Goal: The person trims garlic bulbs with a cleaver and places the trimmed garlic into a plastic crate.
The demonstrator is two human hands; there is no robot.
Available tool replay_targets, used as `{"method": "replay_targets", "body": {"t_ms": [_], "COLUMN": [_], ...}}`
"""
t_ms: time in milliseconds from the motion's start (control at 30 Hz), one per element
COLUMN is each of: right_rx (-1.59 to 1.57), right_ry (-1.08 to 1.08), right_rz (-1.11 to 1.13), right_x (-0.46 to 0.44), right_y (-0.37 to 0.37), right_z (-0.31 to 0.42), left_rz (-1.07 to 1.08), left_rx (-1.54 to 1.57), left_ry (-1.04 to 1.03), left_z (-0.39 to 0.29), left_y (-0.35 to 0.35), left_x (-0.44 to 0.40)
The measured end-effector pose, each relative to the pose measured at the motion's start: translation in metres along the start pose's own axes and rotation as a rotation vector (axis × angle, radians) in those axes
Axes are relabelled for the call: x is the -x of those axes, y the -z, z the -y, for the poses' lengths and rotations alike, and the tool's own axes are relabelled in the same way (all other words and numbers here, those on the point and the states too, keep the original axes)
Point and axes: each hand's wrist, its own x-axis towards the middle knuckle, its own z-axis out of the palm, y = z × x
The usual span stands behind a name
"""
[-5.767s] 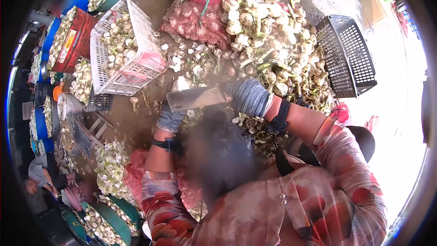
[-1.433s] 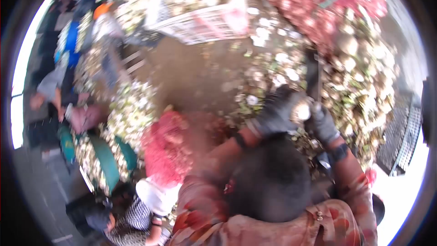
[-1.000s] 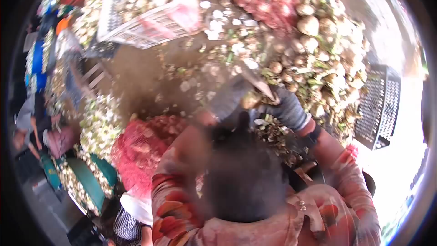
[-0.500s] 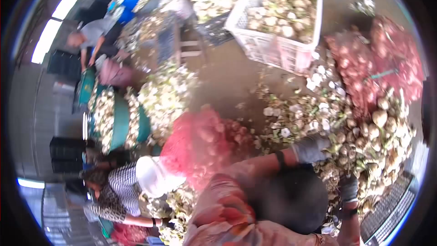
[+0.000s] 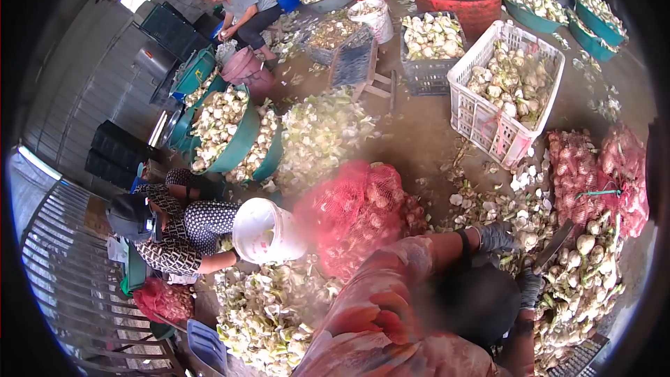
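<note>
My left hand [image 5: 497, 236], in a grey glove, reaches over the peelings beside the garlic pile [image 5: 572, 279]. Its fingers look apart, and no bulb shows in them. Lower and to the right, my gloved right hand [image 5: 530, 287] is closed around the handle of a knife [image 5: 555, 246]. The blade points up and right over the pile's upper edge. Red net sacks [image 5: 576, 174] full of bulbs lie just above the pile. A dark rounded shape covers part of my forearms.
A white crate [image 5: 481, 108] of garlic stands above the peelings. Left of my arm lies a red net sack [image 5: 359, 213]. A co-worker in a dark cap [image 5: 129, 216] is beside a white bucket [image 5: 269, 232]; another person [image 5: 244, 10] bends near green tubs [image 5: 237, 132]. A red drum [image 5: 453, 3] stands behind.
The view has swung left, bringing both co-workers fully in. A bulb seen in my hands earlier no longer shows there. My hands are now apart, and the knife shows clearly in my right hand.
</note>
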Motion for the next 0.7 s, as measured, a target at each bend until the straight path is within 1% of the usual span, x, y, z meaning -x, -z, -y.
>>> {"method": "replay_targets", "body": {"t_ms": [33, 67, 100, 133, 167, 200, 233, 267, 300, 333, 367, 433, 467, 500, 567, 600, 633, 700], "right_rx": [0.005, -0.498, -1.005, -1.206, -1.207, -1.326, -1.443, -1.628, -1.630, -1.810, -1.818, -1.835, -2.024, -1.927, -1.732, -1.527, -1.510, -1.737], "right_ry": [0.006, -0.159, -0.319, -0.289, -0.276, -0.257, -0.235, -0.199, -0.183, -0.182, -0.141, -0.057, -0.300, -0.231, -0.107, -0.056, -0.072, -0.203], "right_rz": [-0.003, 0.003, 0.012, -0.024, -0.029, -0.018, -0.005, 0.058, 0.053, 0.052, 0.028, -0.018, 0.068, 0.062, 0.032, 0.017, 0.031, 0.146], "right_x": [-0.002, -0.003, -0.007, -0.007, -0.007, -0.006, -0.004, -0.005, -0.006, -0.006, -0.004, 0.001, 0.003, 0.010, 0.023, 0.026, 0.028, 0.031], "right_y": [-0.009, -0.016, -0.024, -0.059, -0.055, -0.048, -0.039, -0.041, -0.036, -0.032, -0.023, -0.002, 0.012, 0.013, 0.017, 0.014, 0.011, 0.018], "right_z": [0.001, 0.000, 0.004, -0.005, 0.001, 0.010, 0.018, 0.015, 0.018, 0.019, 0.018, 0.017, 0.014, 0.012, 0.008, 0.001, -0.005, -0.002], "left_rz": [0.165, 0.329, 0.321, 0.307, 0.296, 0.233, 0.230, 0.184, 0.138, 0.105, 0.071, 0.089, 0.096, 0.085, 0.054, 0.079, 0.099, -0.017], "left_rx": [0.092, 0.182, 0.180, 0.315, 0.447, 0.414, 0.408, 0.414, 0.418, 0.404, 0.389, 0.512, 0.576, 0.576, 0.372, 0.407, 0.439, 0.340], "left_ry": [0.088, 0.175, 0.168, 0.090, 0.008, -0.056, -0.066, -0.102, -0.137, -0.158, -0.178, -0.206, -0.220, -0.225, -0.406, -0.361, -0.319, -0.267], "left_z": [-0.002, -0.004, -0.009, -0.014, -0.018, -0.003, -0.007, -0.012, -0.018, -0.047, -0.080, -0.086, -0.088, -0.090, -0.093, -0.090, -0.088, -0.088], "left_y": [0.007, 0.011, 0.011, 0.010, 0.007, 0.003, 0.007, 0.013, 0.022, 0.037, 0.052, 0.065, 0.068, 0.067, 0.053, 0.043, 0.035, 0.038], "left_x": [-0.001, 0.000, 0.004, 0.009, 0.012, 0.005, 0.007, 0.009, 0.011, 0.027, 0.045, 0.052, 0.057, 0.060, 0.059, 0.060, 0.063, 0.067]}}
